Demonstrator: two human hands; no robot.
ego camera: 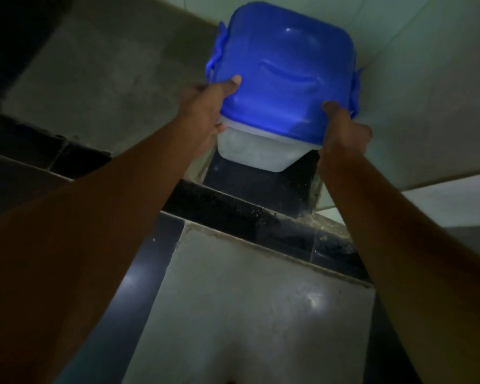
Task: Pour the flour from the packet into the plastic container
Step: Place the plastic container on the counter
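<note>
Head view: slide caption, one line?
Left hand and right hand hold the translucent plastic container, blue plastic lid on.

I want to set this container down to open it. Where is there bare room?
The pale grey slab, between your forearms and nearer than the dark speckled ledge, shows bare. The dark nook under the plastic container is tight: walls on both sides, with the left hand and right hand gripping the blue lid.
</note>
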